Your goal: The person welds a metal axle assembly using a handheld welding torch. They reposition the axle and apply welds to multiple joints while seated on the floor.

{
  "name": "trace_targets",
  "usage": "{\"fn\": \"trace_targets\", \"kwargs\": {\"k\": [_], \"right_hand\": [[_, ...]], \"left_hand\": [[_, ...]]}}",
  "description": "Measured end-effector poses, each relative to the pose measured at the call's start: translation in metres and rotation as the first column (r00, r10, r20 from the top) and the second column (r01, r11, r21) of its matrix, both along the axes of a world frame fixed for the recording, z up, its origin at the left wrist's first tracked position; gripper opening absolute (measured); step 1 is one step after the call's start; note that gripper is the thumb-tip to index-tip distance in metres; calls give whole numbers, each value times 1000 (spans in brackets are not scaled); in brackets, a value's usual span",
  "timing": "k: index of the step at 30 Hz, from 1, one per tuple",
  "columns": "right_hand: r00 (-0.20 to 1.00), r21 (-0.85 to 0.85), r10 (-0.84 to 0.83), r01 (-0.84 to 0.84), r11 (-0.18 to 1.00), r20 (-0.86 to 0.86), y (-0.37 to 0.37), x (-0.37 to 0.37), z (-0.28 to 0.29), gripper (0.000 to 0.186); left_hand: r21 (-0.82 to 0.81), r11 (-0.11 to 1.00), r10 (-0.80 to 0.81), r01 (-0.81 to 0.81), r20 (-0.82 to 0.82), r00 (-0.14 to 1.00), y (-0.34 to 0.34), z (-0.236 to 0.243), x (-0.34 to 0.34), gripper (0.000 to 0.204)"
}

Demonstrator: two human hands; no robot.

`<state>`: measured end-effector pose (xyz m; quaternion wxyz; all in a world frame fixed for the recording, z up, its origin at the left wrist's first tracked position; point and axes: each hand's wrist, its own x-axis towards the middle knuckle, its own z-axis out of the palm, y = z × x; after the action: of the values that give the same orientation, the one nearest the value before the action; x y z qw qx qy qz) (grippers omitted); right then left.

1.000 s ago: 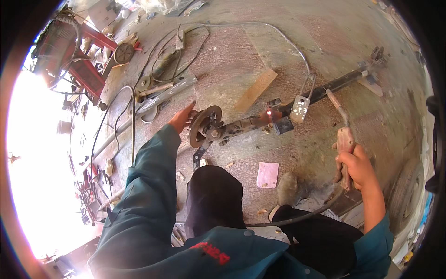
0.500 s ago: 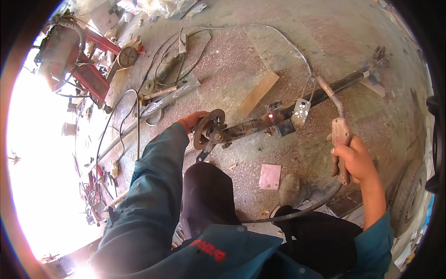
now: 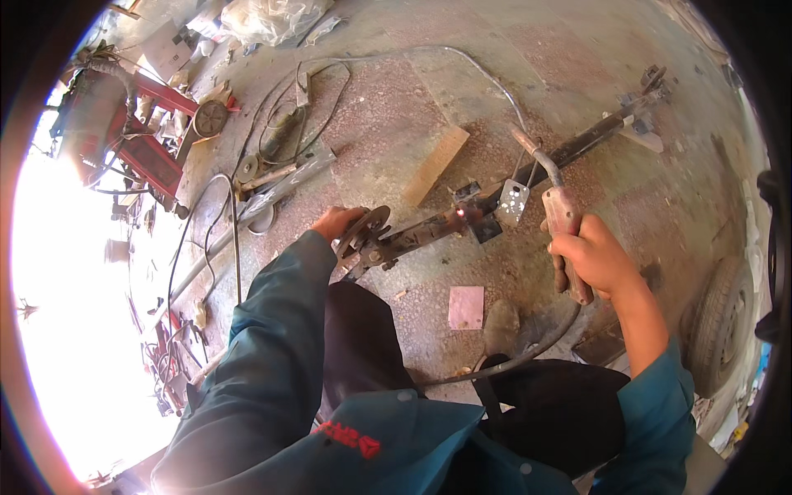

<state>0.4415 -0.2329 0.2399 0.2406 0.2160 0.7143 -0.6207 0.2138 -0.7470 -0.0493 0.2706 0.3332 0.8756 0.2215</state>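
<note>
A long dark metal axle beam [image 3: 569, 153] lies diagonally over the floor, with a round metal disc [image 3: 365, 228] at its near left end. My left hand [image 3: 337, 221] is closed on the disc's rim; its fingertips are partly hidden. A small spot glows on the beam beside a dark square bracket [image 3: 487, 229]. In my right hand [image 3: 598, 257] is a welding torch [image 3: 563, 214], wrapped by my fingers, its curved neck pointing up and left over the beam. Below that neck, a small spotted metal plate [image 3: 513, 203] sits against the beam.
A wooden block [image 3: 437, 165] lies beyond the beam, a pink square plate [image 3: 466, 308] on the near side. Cables loop around an angle grinder [image 3: 280, 136] at left, near a grey metal bar [image 3: 289, 181]. Red machinery [image 3: 153, 161] stands far left; a tyre [image 3: 722, 326] is at right.
The disc has turned and now shows more edge-on, with the beam rolled along with it. My right hand and the torch have shifted left. The whole view has moved slightly.
</note>
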Motion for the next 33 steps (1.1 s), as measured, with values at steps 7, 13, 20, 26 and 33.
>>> {"fn": "trace_targets", "kwargs": {"k": [7,13,20,26,33], "right_hand": [[998,129,19,-26,991,56,2,3,-4,14],[992,255,119,-108,961,-28,5,2,-33,21],[981,211,148,-172,962,126,2,-6,-23,16],[984,210,144,-164,964,106,-4,-4,-10,17],[990,196,136,-140,970,38,0,3,-4,18]], "left_hand": [[-351,880,396,-319,174,902,100,28,27,40],[-362,908,221,-210,-9,975,71,15,33,30],[-277,869,433,-411,20,901,83,19,43,47],[-214,840,527,-498,103,844,87,38,50,45],[-161,931,334,-329,5,943,106,40,68,31]]}}
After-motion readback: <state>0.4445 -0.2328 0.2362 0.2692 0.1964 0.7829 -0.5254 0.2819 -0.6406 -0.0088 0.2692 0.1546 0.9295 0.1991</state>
